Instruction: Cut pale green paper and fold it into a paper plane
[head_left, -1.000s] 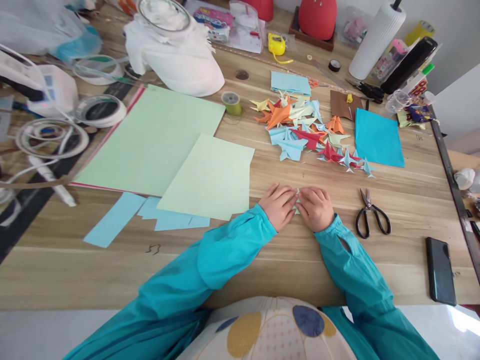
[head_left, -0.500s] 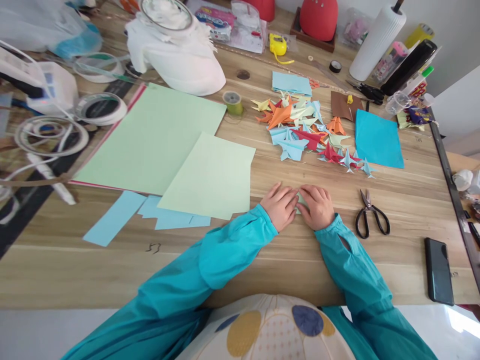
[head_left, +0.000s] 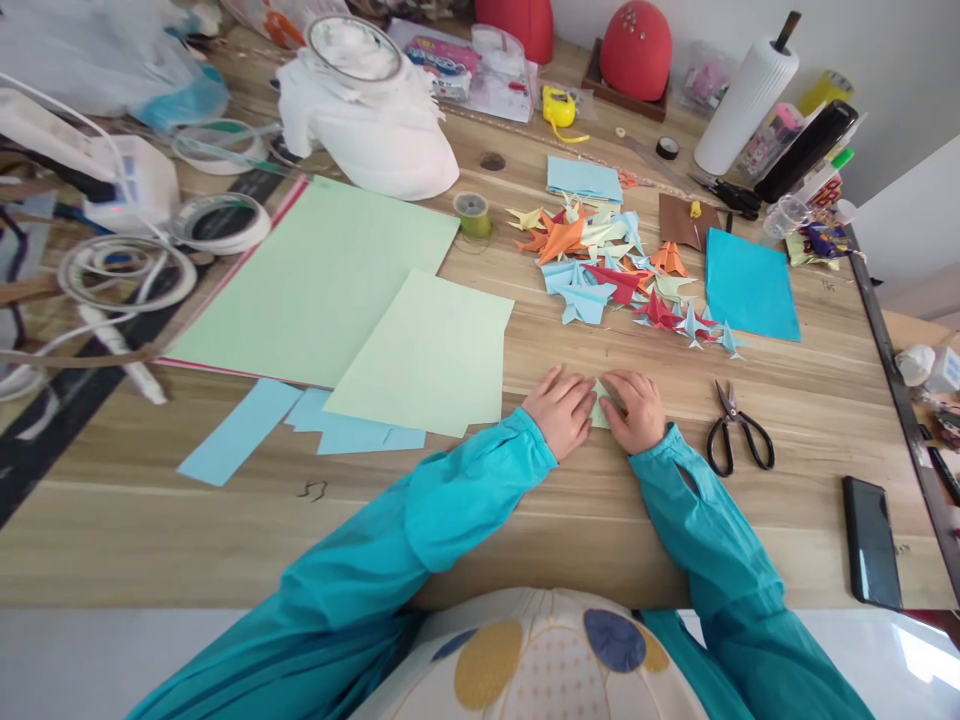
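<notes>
On the table in front of me, a small piece of pale green paper (head_left: 599, 405) shows between my two hands, mostly covered by them. My left hand (head_left: 559, 412) presses down on its left side, fingers close together. From the right, my right hand (head_left: 634, 410) grips the paper with thumb and curled fingers. Scissors with black handles (head_left: 731, 430) lie to the right, blades slightly apart. Beyond my hands is a heap of folded paper figures (head_left: 600, 255) in orange, red, blue and yellow. A loose pale green sheet (head_left: 427, 355) lies to the left.
A larger stack of green sheets (head_left: 315, 280) and blue paper strips (head_left: 240, 430) are on the left, near coiled cables (head_left: 127, 270). A thread spool (head_left: 472, 214) stands mid-table. Bright blue paper (head_left: 752, 285) and a phone (head_left: 871, 540) lie on the right.
The view has shifted slightly. My right hand's fingers have drawn a little away from my left, so more of the green paper shows between them.
</notes>
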